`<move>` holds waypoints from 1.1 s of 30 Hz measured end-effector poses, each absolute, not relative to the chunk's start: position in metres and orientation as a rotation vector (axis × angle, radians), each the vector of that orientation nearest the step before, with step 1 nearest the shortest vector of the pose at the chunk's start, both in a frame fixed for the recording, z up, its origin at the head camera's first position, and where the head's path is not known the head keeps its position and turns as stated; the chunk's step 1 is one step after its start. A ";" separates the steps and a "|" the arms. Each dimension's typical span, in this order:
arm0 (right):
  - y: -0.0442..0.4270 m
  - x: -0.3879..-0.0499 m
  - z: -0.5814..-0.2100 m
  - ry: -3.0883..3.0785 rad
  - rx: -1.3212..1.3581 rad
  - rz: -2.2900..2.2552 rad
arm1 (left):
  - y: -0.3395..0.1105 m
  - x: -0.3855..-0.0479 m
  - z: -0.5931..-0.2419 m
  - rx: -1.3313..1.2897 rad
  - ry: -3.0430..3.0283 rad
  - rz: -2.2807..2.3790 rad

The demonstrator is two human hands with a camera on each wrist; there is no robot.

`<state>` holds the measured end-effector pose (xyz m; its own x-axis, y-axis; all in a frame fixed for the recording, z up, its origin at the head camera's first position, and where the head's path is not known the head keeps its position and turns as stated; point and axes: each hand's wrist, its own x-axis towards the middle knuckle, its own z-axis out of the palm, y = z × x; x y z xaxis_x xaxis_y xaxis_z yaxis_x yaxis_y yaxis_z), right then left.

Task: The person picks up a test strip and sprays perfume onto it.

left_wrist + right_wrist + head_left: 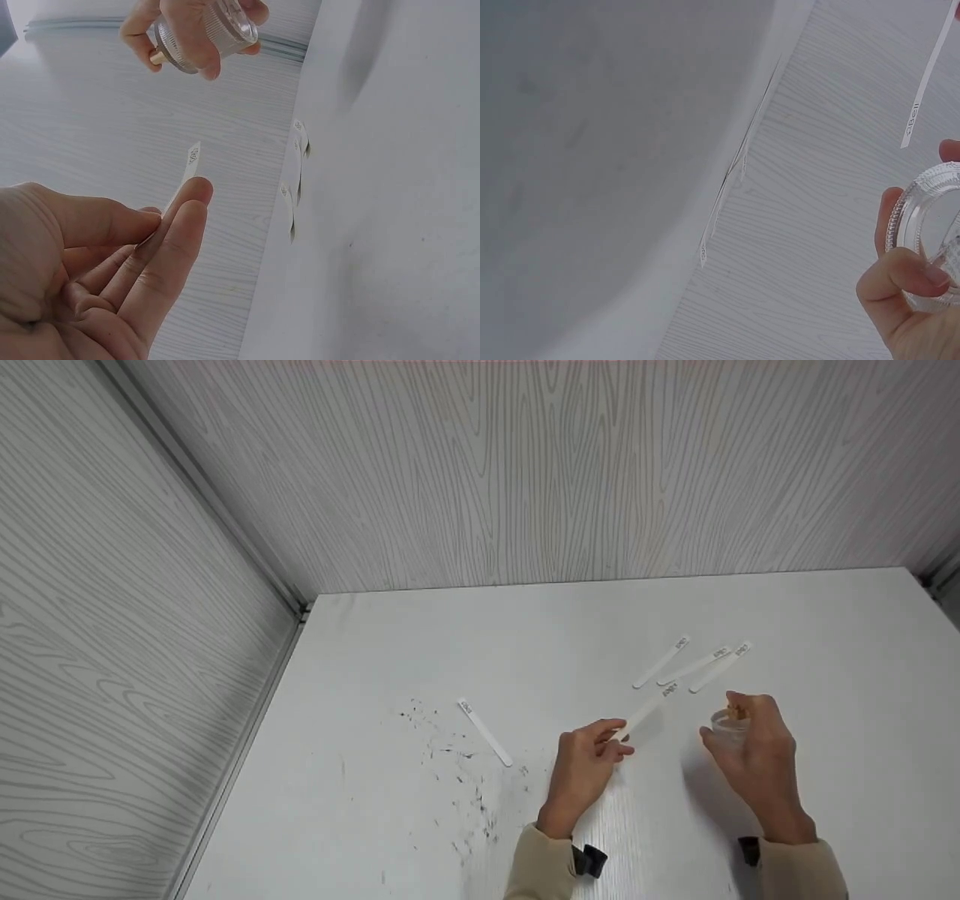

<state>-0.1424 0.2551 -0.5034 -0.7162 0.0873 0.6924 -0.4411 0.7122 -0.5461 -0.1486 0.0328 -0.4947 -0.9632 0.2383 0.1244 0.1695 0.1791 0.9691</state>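
Between thumb and fingertips, my left hand (pixel 585 769) pinches one end of a white paper test strip (pixel 646 711); its printed end points up and away. To the right, my right hand (pixel 765 765) grips a small clear glass perfume bottle (pixel 729 726). The bottle (pixel 234 22) looks ribbed in the left wrist view, with a gold-coloured top under a curled finger. Its round glass end (pixel 904 225) shows in the right wrist view. Strip and bottle are apart, both held above the table. Fingers hide part of the bottle.
Three more strips (pixel 694 666) lie close together on the white table (pixel 360 660) beyond the hands. Another strip (pixel 486 733) lies by itself to the left, beside dark scuff marks (pixel 480 802). Wood-grain panels (pixel 487 472) stand at the back and left.
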 end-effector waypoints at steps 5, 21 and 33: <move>0.255 -0.142 -0.503 -2.199 0.255 0.951 | 0.032 -0.149 -0.495 0.421 2.379 1.930; 0.253 -0.142 -0.500 -2.179 0.207 0.940 | 0.032 -0.148 -0.494 0.460 2.415 1.903; 0.252 -0.142 -0.500 -2.168 0.219 0.934 | 0.033 -0.149 -0.495 0.444 2.428 1.908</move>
<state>-0.1419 0.2525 -0.5003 -0.7028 0.1294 0.6996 -0.4194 0.7189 -0.5543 -0.1490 0.0325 -0.4951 -0.9592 0.2352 0.1568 0.2080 0.2115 0.9550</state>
